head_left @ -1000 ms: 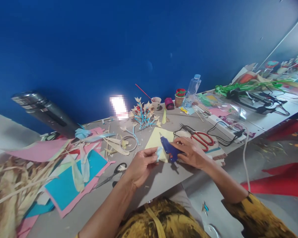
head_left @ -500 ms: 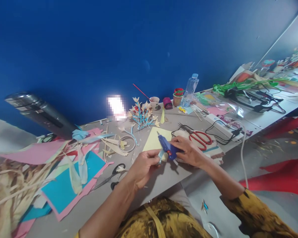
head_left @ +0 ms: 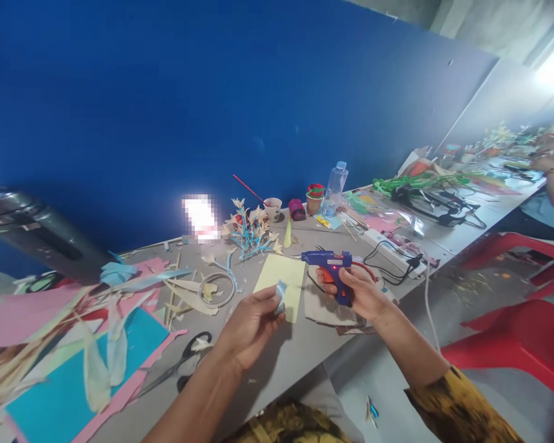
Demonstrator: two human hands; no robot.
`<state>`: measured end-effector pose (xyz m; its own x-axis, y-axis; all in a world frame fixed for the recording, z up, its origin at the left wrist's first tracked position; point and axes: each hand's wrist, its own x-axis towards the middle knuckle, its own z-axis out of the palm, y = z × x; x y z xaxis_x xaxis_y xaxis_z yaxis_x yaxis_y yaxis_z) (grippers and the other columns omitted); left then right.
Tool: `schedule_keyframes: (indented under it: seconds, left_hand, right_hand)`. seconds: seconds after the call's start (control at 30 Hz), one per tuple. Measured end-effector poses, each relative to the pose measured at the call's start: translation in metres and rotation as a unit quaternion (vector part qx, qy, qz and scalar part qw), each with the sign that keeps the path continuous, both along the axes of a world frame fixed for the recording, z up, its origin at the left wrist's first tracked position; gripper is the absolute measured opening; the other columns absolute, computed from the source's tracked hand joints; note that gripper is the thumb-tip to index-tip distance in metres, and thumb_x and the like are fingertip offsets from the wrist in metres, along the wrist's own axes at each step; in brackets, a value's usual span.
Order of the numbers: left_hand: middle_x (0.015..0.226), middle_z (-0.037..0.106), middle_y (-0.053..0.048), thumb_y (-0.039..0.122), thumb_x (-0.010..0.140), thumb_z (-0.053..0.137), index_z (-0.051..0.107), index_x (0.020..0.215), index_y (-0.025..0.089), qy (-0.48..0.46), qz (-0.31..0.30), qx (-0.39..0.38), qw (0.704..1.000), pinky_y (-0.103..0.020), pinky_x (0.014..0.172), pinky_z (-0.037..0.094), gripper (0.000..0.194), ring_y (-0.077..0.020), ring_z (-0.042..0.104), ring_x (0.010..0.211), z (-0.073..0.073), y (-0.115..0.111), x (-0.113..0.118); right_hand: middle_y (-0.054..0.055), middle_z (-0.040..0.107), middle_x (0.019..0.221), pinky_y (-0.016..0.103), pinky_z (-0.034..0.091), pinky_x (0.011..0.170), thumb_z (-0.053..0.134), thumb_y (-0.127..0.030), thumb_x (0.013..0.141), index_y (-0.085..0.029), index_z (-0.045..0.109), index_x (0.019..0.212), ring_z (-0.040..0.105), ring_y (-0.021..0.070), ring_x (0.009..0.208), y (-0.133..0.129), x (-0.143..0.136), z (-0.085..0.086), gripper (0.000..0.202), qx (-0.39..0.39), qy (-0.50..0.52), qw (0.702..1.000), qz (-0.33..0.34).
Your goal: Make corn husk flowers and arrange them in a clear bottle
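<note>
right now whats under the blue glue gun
The blue glue gun, held up in the right hand, hangs over brown card pieces and red-handled scissors. The hand covers most of the scissors.

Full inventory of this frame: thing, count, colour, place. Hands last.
Hot glue gun: 1, blue with orange trigger, held above the table, nozzle pointing left.
Small folded paper piece: 1, pale blue, pinched in the left fingers.
Paper sheet: 1, pale yellow, flat on the grey table.
Paper flower spray: 1, cream and blue, behind the sheet.
Black-handled scissors: 1, near table edge, left.
Clear plastic bottle: 1, blue cap, by the wall.
White power strip: 1, right of the gun.
Pink and teal card sheets: several, far left.
Red plastic chair: 1, right.
Left hand: holds the paper piece.
Right hand: grips the gun's handle.
</note>
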<state>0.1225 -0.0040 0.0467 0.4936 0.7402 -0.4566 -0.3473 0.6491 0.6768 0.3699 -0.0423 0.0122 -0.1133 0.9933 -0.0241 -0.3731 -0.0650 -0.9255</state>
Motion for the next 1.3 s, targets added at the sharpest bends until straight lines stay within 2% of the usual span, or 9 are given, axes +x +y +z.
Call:
schedule_keyframes:
  seconds: [0.2,0.33,0.4,0.53,0.63,0.73,1.0,1.17,1.3]
  left_hand:
    - [0.076,0.066,-0.008,0.005,0.069,0.077,0.075,0.085,0.005,0.005,0.014,0.002,1.000,-0.020,0.056,0.050,0.017,-0.0098,0.058,0.059,-0.013,0.008,0.011]
    - [0.075,0.064,-0.007,0.007,0.066,0.077,0.075,0.085,0.006,0.014,0.001,0.020,1.000,-0.019,0.054,0.048,0.018,-0.0089,0.056,0.058,-0.020,0.012,0.016]
    - [0.073,0.063,-0.005,0.007,0.065,0.076,0.075,0.081,0.008,0.025,0.001,0.025,0.999,-0.019,0.054,0.047,0.017,-0.0087,0.055,0.058,-0.019,0.012,0.017]
    - [0.069,0.059,-0.002,0.007,0.061,0.077,0.074,0.073,0.010,0.060,0.006,0.040,0.997,-0.020,0.054,0.045,0.012,-0.0082,0.051,0.057,-0.014,0.008,0.017]
    - [0.069,0.059,-0.002,0.009,0.061,0.079,0.076,0.076,0.009,0.067,-0.003,0.045,0.997,-0.022,0.055,0.046,0.015,-0.0091,0.052,0.058,-0.012,0.005,0.016]
    - [0.074,0.064,-0.005,0.010,0.059,0.083,0.077,0.078,0.009,0.066,-0.001,0.041,0.997,-0.024,0.058,0.047,0.020,-0.0104,0.055,0.061,-0.011,0.001,0.012]
    - [0.070,0.066,-0.004,0.018,0.055,0.092,0.079,0.078,0.010,0.035,0.008,0.045,0.998,-0.026,0.063,0.050,0.027,-0.0111,0.057,0.063,0.003,-0.005,-0.010]
    - [0.084,0.072,-0.006,0.013,0.056,0.090,0.079,0.089,0.013,0.072,0.055,0.001,0.996,-0.025,0.057,0.049,0.035,-0.0126,0.061,0.066,-0.007,-0.006,-0.017]
    - [0.082,0.072,-0.005,0.013,0.054,0.091,0.078,0.088,0.012,0.077,0.084,0.003,0.994,-0.024,0.054,0.048,0.037,-0.0113,0.060,0.065,-0.012,-0.012,-0.020]
  right_hand:
    - [0.013,0.068,0.097,0.029,0.051,0.064,0.072,-0.060,0.082,-0.014,0.071,0.109,0.056,0.0149,0.070,-0.002,0.002,-0.010,0.053,0.033,-0.041,0.999,-0.010]
    - [0.013,0.070,0.097,0.033,0.054,0.069,0.063,-0.059,0.089,-0.014,0.070,0.114,0.062,0.0200,0.078,-0.009,0.003,-0.014,0.052,0.099,-0.219,0.971,0.000]
    - [0.013,0.071,0.101,0.036,0.055,0.078,0.061,-0.052,0.093,-0.016,0.068,0.116,0.065,0.0233,0.088,-0.011,0.001,-0.013,0.043,0.165,-0.334,0.928,0.011]
    - [0.016,0.065,0.120,0.043,0.051,0.094,0.053,-0.031,0.098,-0.019,0.061,0.127,0.061,0.0272,0.108,-0.014,-0.006,-0.005,0.032,0.331,-0.499,0.801,0.029]
    - [0.016,0.064,0.119,0.045,0.051,0.092,0.050,-0.022,0.097,-0.020,0.056,0.135,0.060,0.0283,0.108,-0.015,-0.008,-0.001,0.038,0.362,-0.596,0.715,0.043]
    - [0.015,0.063,0.118,0.043,0.050,0.092,0.052,-0.024,0.097,-0.021,0.054,0.138,0.059,0.0279,0.108,-0.013,-0.003,-0.002,0.042,0.371,-0.640,0.671,0.050]
    - [0.014,0.063,0.123,0.048,0.052,0.092,0.053,-0.024,0.096,-0.024,0.058,0.136,0.060,0.0291,0.107,-0.004,0.035,-0.020,0.040,0.331,-0.702,0.630,-0.022]
    - [0.013,0.063,0.123,0.048,0.053,0.092,0.059,-0.017,0.090,-0.023,0.060,0.132,0.061,0.0295,0.107,0.001,0.036,-0.025,0.042,0.311,-0.724,0.616,-0.010]
    - [0.012,0.064,0.123,0.047,0.053,0.092,0.060,-0.014,0.087,-0.023,0.062,0.130,0.062,0.0295,0.109,0.004,0.039,-0.029,0.044,0.290,-0.729,0.619,0.010]
